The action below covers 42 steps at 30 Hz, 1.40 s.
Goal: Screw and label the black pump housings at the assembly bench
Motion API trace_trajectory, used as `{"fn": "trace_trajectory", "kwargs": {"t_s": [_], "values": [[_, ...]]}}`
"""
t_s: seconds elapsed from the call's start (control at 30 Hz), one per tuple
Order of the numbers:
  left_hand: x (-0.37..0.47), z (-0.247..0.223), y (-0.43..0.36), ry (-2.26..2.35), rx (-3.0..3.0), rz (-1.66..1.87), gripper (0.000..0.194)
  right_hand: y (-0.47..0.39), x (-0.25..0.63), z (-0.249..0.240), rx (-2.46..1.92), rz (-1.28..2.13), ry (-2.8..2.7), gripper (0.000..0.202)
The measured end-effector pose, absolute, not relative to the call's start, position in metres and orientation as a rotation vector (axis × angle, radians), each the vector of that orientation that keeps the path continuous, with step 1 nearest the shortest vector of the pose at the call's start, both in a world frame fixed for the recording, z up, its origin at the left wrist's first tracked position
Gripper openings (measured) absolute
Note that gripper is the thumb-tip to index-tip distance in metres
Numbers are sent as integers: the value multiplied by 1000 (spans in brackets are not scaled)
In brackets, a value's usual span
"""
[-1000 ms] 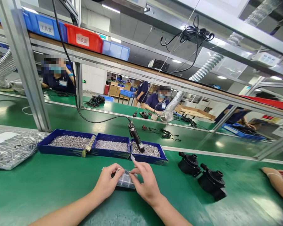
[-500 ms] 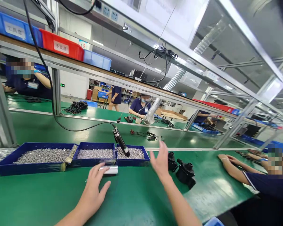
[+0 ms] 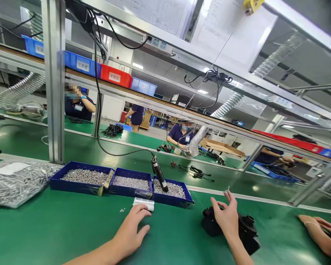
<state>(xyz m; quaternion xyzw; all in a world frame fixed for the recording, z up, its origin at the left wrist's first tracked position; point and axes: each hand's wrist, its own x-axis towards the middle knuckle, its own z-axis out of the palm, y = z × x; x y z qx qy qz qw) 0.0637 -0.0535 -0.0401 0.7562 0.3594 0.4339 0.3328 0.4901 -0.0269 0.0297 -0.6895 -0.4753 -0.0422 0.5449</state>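
My left hand rests low over the green bench, fingers apart. Its fingertips lie at the near edge of a white cylinder; I cannot tell how firmly they touch it. My right hand is raised with thumb and fingers spread, in front of two black plastic housings that it partly covers. No held object shows clearly in it. An electric screwdriver hangs on a cord, its tip over the right-hand blue bin of small metal parts.
More blue bins of screws stand to the left, beside a clear bag of metal parts. A few tiny bits lie on the bench. A co-worker's arms rest at right. A metal post rises at left.
The view has swung left, bringing in the bag of metal parts. My right hand is now in front of the black housings instead of left of them. My left hand stays by the white cylinder.
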Motion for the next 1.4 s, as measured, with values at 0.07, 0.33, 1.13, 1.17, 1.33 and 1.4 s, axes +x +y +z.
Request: {"fn": "trace_trajectory", "kwargs": {"t_s": [0.07, 0.33, 1.13, 1.17, 1.33, 1.4], "values": [[64, -40, -54, 928, 1962, 1115, 37, -40, 462, 25, -1568, -24, -1179, 99], [56, -56, -50, 682, 1978, 989, 130, -83, 304, 19, -1012, 523, -1638, 75], [53, -33, -38, 508, 1402, 956, 96, -94, 275, -2, -1262, 604, -1651, 123], [54, -34, -37, 533, 1369, 966, 95, -94, 271, -2, -1275, 642, -1589, 119], [60, -37, -33, 593, 1090, 1003, 78, -96, 270, 0, -1202, 760, -1517, 96], [61, -34, -32, 560, 1035, 997, 75, -98, 275, 3, -1160, 771, -1464, 79]]}}
